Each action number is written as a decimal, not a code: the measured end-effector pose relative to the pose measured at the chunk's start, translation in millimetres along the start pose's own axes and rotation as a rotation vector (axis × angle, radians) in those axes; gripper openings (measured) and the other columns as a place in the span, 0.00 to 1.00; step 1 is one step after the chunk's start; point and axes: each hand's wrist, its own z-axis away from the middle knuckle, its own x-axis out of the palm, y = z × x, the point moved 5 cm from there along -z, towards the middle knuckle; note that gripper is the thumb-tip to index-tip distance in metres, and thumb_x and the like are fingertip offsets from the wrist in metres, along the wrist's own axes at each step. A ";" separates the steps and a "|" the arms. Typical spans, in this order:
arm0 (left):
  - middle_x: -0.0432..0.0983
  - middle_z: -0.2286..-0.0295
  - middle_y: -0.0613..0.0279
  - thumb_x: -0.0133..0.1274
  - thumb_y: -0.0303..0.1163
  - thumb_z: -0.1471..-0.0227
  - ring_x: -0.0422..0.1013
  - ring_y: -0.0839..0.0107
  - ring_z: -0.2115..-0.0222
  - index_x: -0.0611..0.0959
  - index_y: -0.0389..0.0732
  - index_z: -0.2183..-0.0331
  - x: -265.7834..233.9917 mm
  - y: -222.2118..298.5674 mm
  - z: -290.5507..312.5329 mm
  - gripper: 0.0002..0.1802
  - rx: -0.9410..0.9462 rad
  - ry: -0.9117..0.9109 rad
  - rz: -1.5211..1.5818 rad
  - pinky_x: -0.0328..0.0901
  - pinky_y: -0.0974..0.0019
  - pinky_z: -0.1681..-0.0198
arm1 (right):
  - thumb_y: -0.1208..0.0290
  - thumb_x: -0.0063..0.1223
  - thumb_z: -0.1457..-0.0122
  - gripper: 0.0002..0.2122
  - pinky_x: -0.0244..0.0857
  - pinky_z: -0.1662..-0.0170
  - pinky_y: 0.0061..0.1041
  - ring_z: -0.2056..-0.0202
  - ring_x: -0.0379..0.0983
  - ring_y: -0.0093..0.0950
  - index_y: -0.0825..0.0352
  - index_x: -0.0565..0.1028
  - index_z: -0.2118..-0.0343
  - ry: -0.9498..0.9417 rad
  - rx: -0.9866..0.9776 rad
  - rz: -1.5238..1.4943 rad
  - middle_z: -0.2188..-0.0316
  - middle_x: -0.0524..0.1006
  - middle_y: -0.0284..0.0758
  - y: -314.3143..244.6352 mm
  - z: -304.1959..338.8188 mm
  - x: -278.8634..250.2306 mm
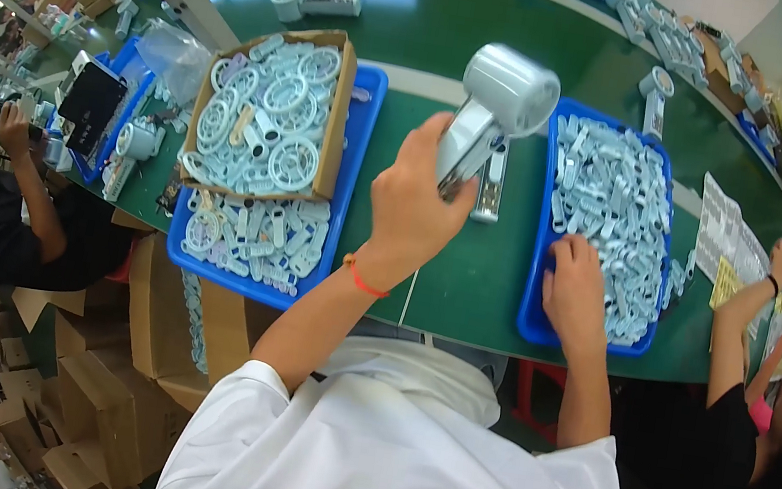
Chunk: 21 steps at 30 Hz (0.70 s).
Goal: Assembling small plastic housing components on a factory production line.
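My left hand is closed around the handle of a pale handheld fan unit, thumb one side, fingers the other. Unit is up off the green tabletop, tilted, round head leaning forward and right of that hand. Just right of the same hand, partly behind the unit, a narrow pale piece lies on the tabletop. Red-orange band on my left wrist. Right hand is half curled at the near left part of the right blue tray, fingertips down at the small pale parts; can't tell if it has one pinched. Parts pile runs ahead and to the right of that hand. Left of my left hand: left blue tray, with an open carton sitting over its far part, full of ring-shaped parts and small bits; more loose parts in the tray on the near side of the carton. Farther units lie beyond my hands: one ahead-left of the left hand, one beyond the right hand past the tray. Printed sheet right of the right hand, near a co-worker's arm.
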 end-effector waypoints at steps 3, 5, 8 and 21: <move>0.73 0.70 0.48 0.56 0.36 0.61 0.71 0.50 0.71 0.70 0.34 0.61 34.3 -15.4 -73.6 0.24 -0.145 -0.006 0.200 0.65 0.55 0.67 | 0.79 0.59 0.62 0.17 0.57 0.54 0.35 0.56 0.63 0.39 0.66 0.70 0.65 0.013 -0.031 0.231 0.58 0.67 0.41 -13.3 2.0 -22.6; 0.70 0.66 0.47 0.54 0.42 0.60 0.68 0.49 0.66 0.74 0.33 0.65 61.8 -31.1 -140.9 0.23 -0.212 -0.061 -0.012 0.63 0.55 0.62 | 0.74 0.64 0.65 0.19 0.56 0.59 0.34 0.60 0.65 0.35 0.63 0.71 0.66 -0.089 0.048 0.328 0.62 0.68 0.36 -6.7 3.2 -25.6; 0.63 0.59 0.50 0.51 0.48 0.60 0.58 0.52 0.55 0.81 0.36 0.68 121.7 -83.0 -206.0 0.24 -0.320 -0.118 -0.394 0.56 0.55 0.53 | 0.72 0.62 0.63 0.14 0.56 0.62 0.33 0.65 0.65 0.35 0.62 0.71 0.71 -0.111 0.090 0.335 0.69 0.68 0.34 3.0 0.6 -7.9; 0.57 0.56 0.52 0.54 0.51 0.61 0.59 0.59 0.58 0.64 0.35 0.56 57.8 -191.3 -204.3 0.36 -1.180 0.842 -0.530 0.55 0.54 0.51 | 0.75 0.52 0.53 0.09 0.59 0.63 0.35 0.68 0.68 0.35 0.66 0.71 0.66 0.109 -0.067 0.008 0.71 0.71 0.37 28.5 -23.7 -13.2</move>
